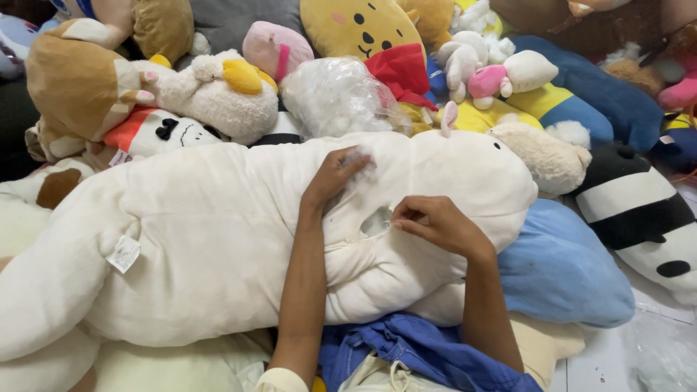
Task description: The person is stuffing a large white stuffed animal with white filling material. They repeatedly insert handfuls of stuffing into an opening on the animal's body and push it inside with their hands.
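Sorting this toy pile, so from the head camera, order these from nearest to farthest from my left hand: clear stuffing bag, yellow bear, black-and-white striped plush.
1. Clear stuffing bag, just above the left hand.
2. Yellow bear, farther back.
3. Black-and-white striped plush, far right.

Both bare forearms reach forward; the left hand point(335, 174) lies palm-down, the right hand point(438, 223) seems pinched, fingers curled.

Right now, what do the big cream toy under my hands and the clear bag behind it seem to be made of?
Big cream toy: soft matte plush fabric, probably; it dimples and creases under the left hand, and white fluffy stuffing shows at an opening by the right hand.
Clear bag: thin glossy plastic film, crinkled, apparently packed with white fibre filling.
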